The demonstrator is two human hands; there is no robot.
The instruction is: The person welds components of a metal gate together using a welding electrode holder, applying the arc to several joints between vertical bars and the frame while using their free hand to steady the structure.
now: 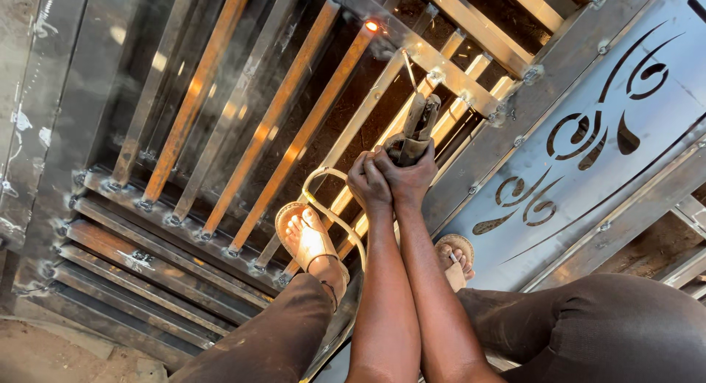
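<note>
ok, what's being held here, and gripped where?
Both hands, left hand and right hand, are clasped together around the lower handle end of a welding electrode holder. Its rod points up toward the metal gate frame.

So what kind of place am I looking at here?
Probably a metal workshop or welding yard. Both hands, left hand and right hand, grip a welding rod holder over a steel gate frame with rusty bars, beside a cut-pattern panel.

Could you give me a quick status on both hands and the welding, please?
Left hand and right hand both clamped on the electrode holder. Welding rod touching the gate crossbar. Fresh weld spot glowing. Nothing in the way.
</note>
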